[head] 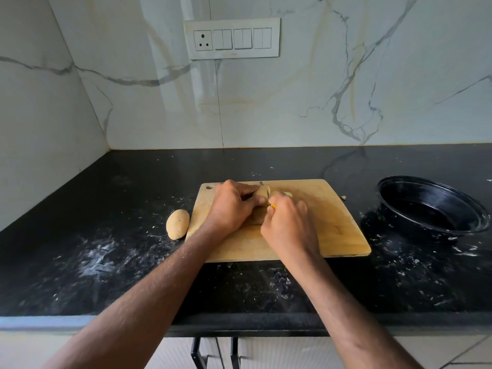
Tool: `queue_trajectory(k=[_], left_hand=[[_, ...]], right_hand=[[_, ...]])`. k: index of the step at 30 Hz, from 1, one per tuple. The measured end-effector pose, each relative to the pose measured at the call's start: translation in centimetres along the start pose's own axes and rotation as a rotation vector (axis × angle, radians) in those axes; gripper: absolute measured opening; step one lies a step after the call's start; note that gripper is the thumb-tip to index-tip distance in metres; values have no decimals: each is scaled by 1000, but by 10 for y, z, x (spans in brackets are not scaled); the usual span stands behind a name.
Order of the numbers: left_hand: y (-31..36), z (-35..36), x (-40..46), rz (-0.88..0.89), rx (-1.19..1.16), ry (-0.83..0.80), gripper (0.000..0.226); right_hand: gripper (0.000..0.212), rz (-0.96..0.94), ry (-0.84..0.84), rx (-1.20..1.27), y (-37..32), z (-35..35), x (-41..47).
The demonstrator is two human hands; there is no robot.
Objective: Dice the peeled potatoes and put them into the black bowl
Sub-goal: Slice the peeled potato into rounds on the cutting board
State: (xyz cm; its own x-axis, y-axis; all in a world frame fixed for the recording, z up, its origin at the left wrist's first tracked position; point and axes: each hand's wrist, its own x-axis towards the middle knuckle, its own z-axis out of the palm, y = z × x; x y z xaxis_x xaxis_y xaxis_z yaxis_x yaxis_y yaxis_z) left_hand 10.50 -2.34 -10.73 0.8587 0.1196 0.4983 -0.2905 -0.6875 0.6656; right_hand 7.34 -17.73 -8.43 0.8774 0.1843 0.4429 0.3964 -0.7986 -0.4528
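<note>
Black worktop (pixel 127 198) carrying wooden cutting board (pixel 332 225) centrally; black bowl (pixel 436 209) at right, within reach for dice. Left hand (pixel 231 206) fingers gripping potato (pixel 262 192) steady; right hand (pixel 288 222) clenched around knife (pixel 273 206), slicing. Spare potato (pixel 177 224) beside board's left edge.

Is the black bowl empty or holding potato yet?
Empty: the black bowl shows only its dark interior, with no potato pieces inside.

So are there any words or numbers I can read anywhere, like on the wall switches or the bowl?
None can be read.
switch panel: plain, no lettering shows.
black bowl: no label shows.
cutting board: no print shows.
</note>
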Motion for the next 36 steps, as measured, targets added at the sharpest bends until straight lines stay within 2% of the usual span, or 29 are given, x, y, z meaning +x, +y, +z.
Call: queue_trajectory(k=[4, 6, 8, 10, 17, 28, 36], left_hand=[[7, -1, -2, 38, -4, 14, 14], [3, 0, 0, 15, -22, 7, 7], [-1, 2, 2, -24, -21, 26, 17], [-3, 3, 3, -40, -4, 36, 13], [1, 0, 1, -137, -44, 78, 42], [6, -1, 1, -77, 11, 48, 10], [4, 0, 1, -51, 15, 33, 26]], right_hand=[[20, 27, -86, -5, -2, 8, 8], [20, 23, -88, -24, -1, 9, 6], [22, 7, -72, -41, 0, 7, -1], [25, -11, -65, -59, 1, 5, -7], [18, 8, 58, -27, 5, 4, -14], [14, -63, 184, 23, 4, 4, -16], [21, -67, 124, -22, 3, 6, -17]])
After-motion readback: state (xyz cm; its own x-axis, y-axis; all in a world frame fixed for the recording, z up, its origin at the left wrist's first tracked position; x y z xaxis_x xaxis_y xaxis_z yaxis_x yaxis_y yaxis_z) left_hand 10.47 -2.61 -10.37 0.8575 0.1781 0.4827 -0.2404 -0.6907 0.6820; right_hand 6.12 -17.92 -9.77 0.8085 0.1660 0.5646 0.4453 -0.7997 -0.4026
